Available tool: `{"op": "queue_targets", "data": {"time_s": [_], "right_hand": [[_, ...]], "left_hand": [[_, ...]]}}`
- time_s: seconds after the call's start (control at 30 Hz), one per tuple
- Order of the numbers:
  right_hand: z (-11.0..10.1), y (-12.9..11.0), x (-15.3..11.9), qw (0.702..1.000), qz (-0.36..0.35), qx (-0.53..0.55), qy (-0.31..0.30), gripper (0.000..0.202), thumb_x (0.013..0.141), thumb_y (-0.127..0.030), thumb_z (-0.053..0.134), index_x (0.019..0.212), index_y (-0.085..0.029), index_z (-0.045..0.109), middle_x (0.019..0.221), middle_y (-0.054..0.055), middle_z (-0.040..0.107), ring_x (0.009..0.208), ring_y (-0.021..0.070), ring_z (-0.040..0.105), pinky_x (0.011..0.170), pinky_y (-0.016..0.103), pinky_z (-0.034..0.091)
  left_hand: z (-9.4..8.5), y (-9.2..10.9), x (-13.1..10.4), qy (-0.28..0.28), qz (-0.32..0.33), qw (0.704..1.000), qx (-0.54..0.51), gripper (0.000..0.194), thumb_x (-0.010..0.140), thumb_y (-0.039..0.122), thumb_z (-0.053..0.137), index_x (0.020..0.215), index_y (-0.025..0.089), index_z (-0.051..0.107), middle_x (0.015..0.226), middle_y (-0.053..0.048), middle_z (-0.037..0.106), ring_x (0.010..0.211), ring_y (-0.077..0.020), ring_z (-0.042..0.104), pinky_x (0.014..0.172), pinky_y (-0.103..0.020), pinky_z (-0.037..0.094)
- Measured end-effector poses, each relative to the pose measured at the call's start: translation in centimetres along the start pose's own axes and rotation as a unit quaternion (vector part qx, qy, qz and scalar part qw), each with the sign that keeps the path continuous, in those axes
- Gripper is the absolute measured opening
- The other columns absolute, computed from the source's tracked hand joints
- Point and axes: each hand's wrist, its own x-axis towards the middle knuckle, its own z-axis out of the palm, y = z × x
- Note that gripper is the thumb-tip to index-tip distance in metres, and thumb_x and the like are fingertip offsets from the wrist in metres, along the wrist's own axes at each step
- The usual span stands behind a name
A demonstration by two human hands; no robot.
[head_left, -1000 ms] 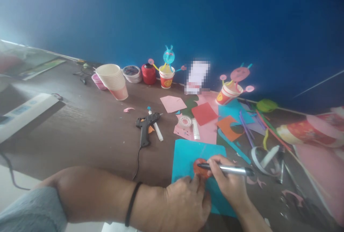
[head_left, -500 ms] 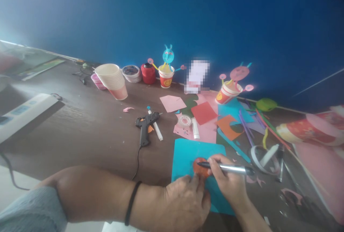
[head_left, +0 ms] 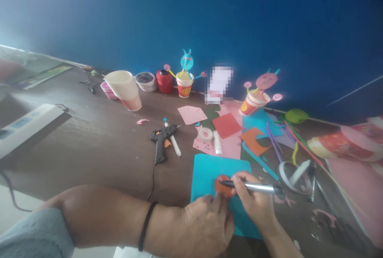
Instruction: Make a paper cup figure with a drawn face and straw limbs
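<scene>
At the lower centre of the frame, the right hand point(head_left: 257, 202) has its thumb and fingers closed around a silver and black pen point(head_left: 259, 188), whose tip is at the upper left part of an orange disc point(head_left: 220, 190). The disc lies on a blue sheet point(head_left: 206, 172), and the left hand point(head_left: 206, 224) reaches in from the lower left, fingertips at the disc's lower edge; whether they pinch it or only press it down, I cannot tell. The step in hand looks like drawing on the disc, though whether the tip touches the paper is too fine to see. A further stroke would seem to call for the disc pinned flat and a light, steady pen. The left fingers hide the disc's lower edge, so that part is blocked for the tip. Close to the right of the pen's back end, a white ring point(head_left: 283, 172) and pink scraps point(head_left: 289, 202) crowd the right hand's side. Above the sheet, near its top edge, lie a white tube point(head_left: 217, 144), a tape roll point(head_left: 205, 134) and a red paper piece point(head_left: 227, 125); at centre left, a glue gun point(head_left: 161, 144) rests across a white stick point(head_left: 176, 146), its cord running down toward the left forearm. Stacked cups point(head_left: 122, 86) stand at upper left, well apart from both hands.
</scene>
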Motion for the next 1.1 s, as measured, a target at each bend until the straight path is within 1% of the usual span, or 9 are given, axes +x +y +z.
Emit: {"op": "queue_targets", "data": {"time_s": [0.13,0.3,0.37,0.47,0.63,0.83,0.93,1.1], "right_hand": [[0.05,-0.16,0.04,1.0,0.003,0.0,0.014,0.027,0.089,-0.038,0.047,0.071,-0.021,0.059,0.05,-0.004,0.06,0.047,0.0135,0.059,0.05,0.021,0.047],[-0.08,-0.07,-0.04,1.0,-0.013,0.004,-0.001,0.027,0.09,-0.036,0.046,0.07,-0.022,0.058,0.051,-0.004,0.06,0.049,0.0136,0.06,0.053,0.021,0.047],[-0.08,0.12,-0.07,1.0,-0.018,0.002,0.003,0.026,0.089,-0.036,0.047,0.071,-0.022,0.058,0.052,-0.004,0.06,0.049,0.0134,0.06,0.053,0.021,0.047],[-0.02,0.4,-0.09,1.0,-0.009,-0.008,0.019,0.025,0.089,-0.037,0.047,0.074,-0.021,0.059,0.051,-0.004,0.06,0.047,0.0137,0.059,0.051,0.022,0.046],[-0.09,0.25,-0.08,1.0,-0.005,-0.007,0.008,0.027,0.09,-0.038,0.046,0.072,-0.022,0.06,0.048,-0.004,0.058,0.046,0.0143,0.059,0.052,0.023,0.047],[-0.24,-0.24,-0.01,1.0,-0.002,-0.004,0.012,0.027,0.09,-0.038,0.046,0.072,-0.022,0.059,0.048,-0.004,0.059,0.046,0.015,0.059,0.051,0.023,0.047],[-0.22,-0.1,-0.02,1.0,-0.008,-0.003,0.008,0.027,0.09,-0.038,0.045,0.072,-0.022,0.059,0.048,-0.003,0.059,0.047,0.0153,0.06,0.052,0.024,0.048],[-0.13,0.3,-0.06,1.0,-0.001,-0.004,0.019,0.027,0.09,-0.038,0.045,0.072,-0.022,0.058,0.048,-0.004,0.058,0.045,0.0144,0.059,0.05,0.023,0.047]], "left_hand": [[0.2,0.08,-0.02,0.005,0.001,1.0,0.002,0.024,0.085,0.026,0.05,0.099,0.008,0.059,0.117,-0.023,0.06,0.102,-0.0281,0.059,0.075,-0.037,0.046],[0.36,0.18,0.02,0.003,-0.004,1.0,-0.003,0.025,0.083,0.025,0.052,0.1,0.008,0.059,0.117,-0.023,0.06,0.104,-0.0289,0.058,0.074,-0.036,0.047],[0.39,0.19,0.05,0.003,-0.002,1.0,-0.006,0.025,0.083,0.026,0.053,0.099,0.008,0.06,0.117,-0.022,0.059,0.104,-0.0292,0.058,0.074,-0.037,0.047],[0.41,0.15,0.06,0.0,-0.002,1.0,-0.008,0.025,0.083,0.026,0.053,0.099,0.008,0.06,0.116,-0.022,0.06,0.105,-0.03,0.057,0.073,-0.036,0.047],[0.34,0.12,0.0,0.002,-0.001,1.0,-0.007,0.024,0.083,0.026,0.053,0.098,0.008,0.06,0.115,-0.022,0.06,0.104,-0.03,0.057,0.072,-0.036,0.046],[0.16,0.16,0.09,-0.001,-0.004,1.0,-0.006,0.025,0.084,0.026,0.052,0.099,0.009,0.06,0.114,-0.022,0.061,0.102,-0.028,0.058,0.075,-0.036,0.046],[0.14,0.13,0.05,-0.004,-0.004,1.0,-0.002,0.023,0.084,0.026,0.052,0.098,0.009,0.06,0.114,-0.022,0.061,0.101,-0.0276,0.059,0.075,-0.036,0.046],[0.33,0.12,-0.1,0.004,0.003,1.0,0.001,0.024,0.084,0.026,0.051,0.098,0.009,0.06,0.115,-0.022,0.061,0.104,-0.0286,0.058,0.075,-0.036,0.046]]}}
